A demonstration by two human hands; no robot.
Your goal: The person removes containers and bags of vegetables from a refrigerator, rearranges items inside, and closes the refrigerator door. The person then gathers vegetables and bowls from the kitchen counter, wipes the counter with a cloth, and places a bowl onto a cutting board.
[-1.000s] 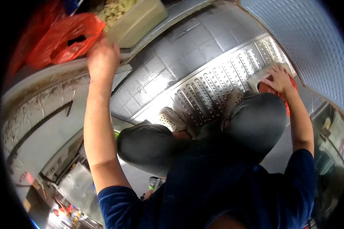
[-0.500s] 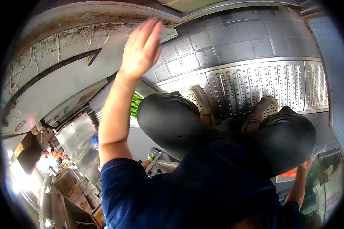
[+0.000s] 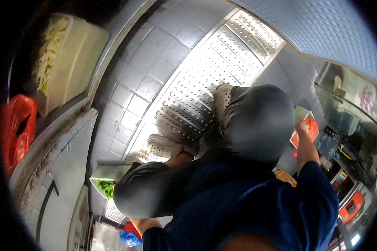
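Observation:
My right hand is low on the right, closed on the edge of a pale container with something bright red in it. My left forearm passes behind my left knee, which hides most of that hand. Just past the knee, a small patch of skin shows at a pale container of green vegetables. I cannot make out the fingers there.
An open compartment at upper left holds a tub of pale cut food and a red plastic bag. Its white door stands below. A textured panel is at upper right. Perforated metal drain covers cross the tiled floor.
My view has turned and shifted, bringing the tub and red bag into sight. My left hand has dropped from the white door's edge to behind my knee. More of the right-hand container shows.

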